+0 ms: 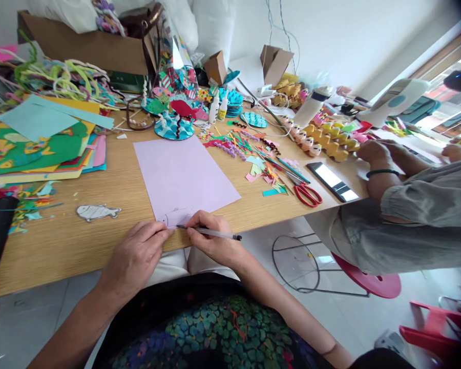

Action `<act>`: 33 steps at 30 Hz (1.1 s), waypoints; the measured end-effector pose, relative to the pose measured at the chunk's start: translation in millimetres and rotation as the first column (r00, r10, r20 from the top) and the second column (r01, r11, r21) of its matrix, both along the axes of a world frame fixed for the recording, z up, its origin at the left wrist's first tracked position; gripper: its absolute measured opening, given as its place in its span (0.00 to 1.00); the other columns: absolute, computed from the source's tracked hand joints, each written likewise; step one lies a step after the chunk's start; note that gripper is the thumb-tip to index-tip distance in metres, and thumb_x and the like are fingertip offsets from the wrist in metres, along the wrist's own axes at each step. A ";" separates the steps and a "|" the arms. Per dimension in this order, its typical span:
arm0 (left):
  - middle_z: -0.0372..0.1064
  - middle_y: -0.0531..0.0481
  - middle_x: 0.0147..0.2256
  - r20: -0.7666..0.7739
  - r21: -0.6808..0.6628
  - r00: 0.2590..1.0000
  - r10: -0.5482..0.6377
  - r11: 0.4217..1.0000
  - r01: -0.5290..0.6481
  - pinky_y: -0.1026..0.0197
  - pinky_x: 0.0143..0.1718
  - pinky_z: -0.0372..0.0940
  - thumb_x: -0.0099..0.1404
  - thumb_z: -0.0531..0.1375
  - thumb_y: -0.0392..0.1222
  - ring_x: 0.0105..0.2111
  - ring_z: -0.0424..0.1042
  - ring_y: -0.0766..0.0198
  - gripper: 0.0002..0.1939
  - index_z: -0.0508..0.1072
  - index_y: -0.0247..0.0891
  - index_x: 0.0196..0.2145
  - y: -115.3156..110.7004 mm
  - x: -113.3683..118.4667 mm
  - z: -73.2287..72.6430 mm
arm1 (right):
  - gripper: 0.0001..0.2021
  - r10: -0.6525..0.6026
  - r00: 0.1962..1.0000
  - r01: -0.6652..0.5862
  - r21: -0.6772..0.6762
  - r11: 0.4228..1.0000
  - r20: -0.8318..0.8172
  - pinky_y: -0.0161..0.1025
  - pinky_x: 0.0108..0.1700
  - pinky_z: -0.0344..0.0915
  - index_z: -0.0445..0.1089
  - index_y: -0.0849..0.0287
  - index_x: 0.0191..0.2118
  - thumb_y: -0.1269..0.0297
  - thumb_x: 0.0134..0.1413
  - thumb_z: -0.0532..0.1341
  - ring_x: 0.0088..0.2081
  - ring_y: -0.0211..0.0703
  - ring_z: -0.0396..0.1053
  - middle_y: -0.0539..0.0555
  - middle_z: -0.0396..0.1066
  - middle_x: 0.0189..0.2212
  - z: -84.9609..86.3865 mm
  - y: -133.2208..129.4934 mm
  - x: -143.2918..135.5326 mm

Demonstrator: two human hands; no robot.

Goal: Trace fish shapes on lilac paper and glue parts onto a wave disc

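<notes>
A sheet of lilac paper (190, 171) lies on the table, its near edge close to me. My right hand (213, 238) grips a pen (218, 233), its tip on the paper near the bottom edge. Under the tip is a drawn fish outline (172, 216), partly hidden by my hands. My left hand (136, 251) rests at the paper's lower left corner, its fingers close together and pressing on the sheet; nothing shows in its grasp. Left of it lies a white cut-out paper fish (98, 211) with a dark outline.
Red-handled scissors (308, 195), paper scraps (259, 166) and a phone (332, 181) lie to the right. Glue bottles (214, 108) and a blue decorated disc (174, 128) stand behind. Coloured paper (42, 120) is stacked at left. A co-worker's hands (384, 154) are at far right.
</notes>
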State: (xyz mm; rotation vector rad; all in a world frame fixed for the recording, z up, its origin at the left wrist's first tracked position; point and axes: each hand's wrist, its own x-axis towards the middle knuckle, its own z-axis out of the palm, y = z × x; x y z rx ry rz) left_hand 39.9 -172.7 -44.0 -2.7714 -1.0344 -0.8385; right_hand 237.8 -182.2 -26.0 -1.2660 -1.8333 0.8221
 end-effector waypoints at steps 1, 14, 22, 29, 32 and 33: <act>0.68 0.46 0.38 0.004 -0.009 1.000 0.000 1.000 0.000 0.57 0.41 0.65 0.63 0.49 0.28 0.39 0.66 0.59 0.14 0.71 0.34 0.42 -0.1 0.2 0.0 | 0.02 -0.002 1.000 0.002 0.000 1.000 0.007 0.30 0.30 0.57 0.66 0.59 0.29 0.71 0.49 0.56 0.24 0.32 0.60 0.46 0.66 0.22 -0.8 0.2 -0.5; 0.69 0.46 0.38 0.021 -0.046 1.000 0.013 0.999 -0.012 0.57 0.42 0.65 0.62 0.49 0.28 0.40 0.67 0.59 0.16 0.71 0.36 0.42 -0.9 -0.3 0.2 | 0.03 -0.019 1.000 0.019 0.007 1.000 -0.005 0.30 0.28 0.57 0.64 0.58 0.27 0.71 0.48 0.55 0.23 0.32 0.59 0.46 0.65 0.21 2.2 -0.4 0.6; 0.69 0.46 0.37 0.032 -0.055 0.999 0.019 0.998 -0.018 0.56 0.42 0.66 0.63 0.48 0.29 0.39 0.67 0.59 0.15 0.72 0.37 0.41 -0.6 0.1 0.5 | 0.02 -0.018 1.000 0.018 0.023 1.000 0.021 0.30 0.28 0.56 0.65 0.58 0.28 0.71 0.48 0.56 0.23 0.32 0.59 0.46 0.65 0.21 -2.8 1.4 -1.0; 0.69 0.46 0.38 0.033 -0.065 0.999 0.020 0.998 -0.017 0.56 0.42 0.66 0.62 0.49 0.29 0.39 0.67 0.59 0.16 0.72 0.36 0.42 -0.8 -0.3 -0.5 | 0.03 -0.019 1.000 0.019 0.011 1.000 -0.010 0.30 0.28 0.57 0.64 0.58 0.27 0.72 0.47 0.55 0.24 0.32 0.60 0.46 0.65 0.21 0.6 0.6 1.5; 0.69 0.46 0.38 0.037 -0.062 0.999 0.020 0.998 -0.017 0.56 0.43 0.66 0.63 0.49 0.29 0.40 0.67 0.59 0.15 0.72 0.36 0.42 -0.8 -0.8 -1.4 | 0.03 -0.024 0.999 0.024 0.003 1.000 -0.027 0.30 0.28 0.57 0.64 0.58 0.27 0.71 0.47 0.55 0.23 0.32 0.60 0.46 0.65 0.21 1.8 0.4 1.7; 0.69 0.46 0.38 0.035 -0.064 0.999 0.020 0.998 -0.018 0.56 0.43 0.66 0.63 0.49 0.29 0.40 0.67 0.59 0.15 0.72 0.37 0.42 -0.8 -0.9 -1.5 | 0.03 -0.025 1.000 0.025 0.004 1.000 -0.020 0.30 0.29 0.57 0.65 0.58 0.27 0.71 0.47 0.55 0.24 0.32 0.60 0.46 0.65 0.21 1.6 0.4 1.5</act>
